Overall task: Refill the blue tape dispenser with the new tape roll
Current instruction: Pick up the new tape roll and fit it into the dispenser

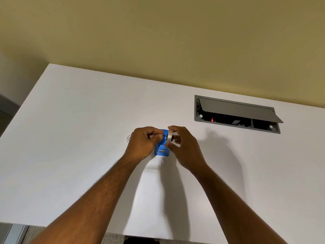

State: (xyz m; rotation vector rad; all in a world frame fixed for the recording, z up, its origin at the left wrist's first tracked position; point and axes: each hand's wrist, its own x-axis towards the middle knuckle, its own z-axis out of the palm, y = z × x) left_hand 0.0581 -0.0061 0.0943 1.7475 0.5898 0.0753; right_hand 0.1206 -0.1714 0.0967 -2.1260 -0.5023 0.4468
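The blue tape dispenser rests on the white table, its metal cutter end toward me. Just above it, my right hand grips the tape roll, a pale ring seen edge-on. My left hand is closed beside the roll, thumb and fingers pinched together at the roll's left side over the dispenser's far end. What the left fingers pinch is too small to make out. The dispenser's far half is hidden behind both hands.
A faint clear ring lies on the table left of my left hand. A grey cable box with its lid tipped open is set into the table at the back right. The table's front edge runs near the frame's bottom.
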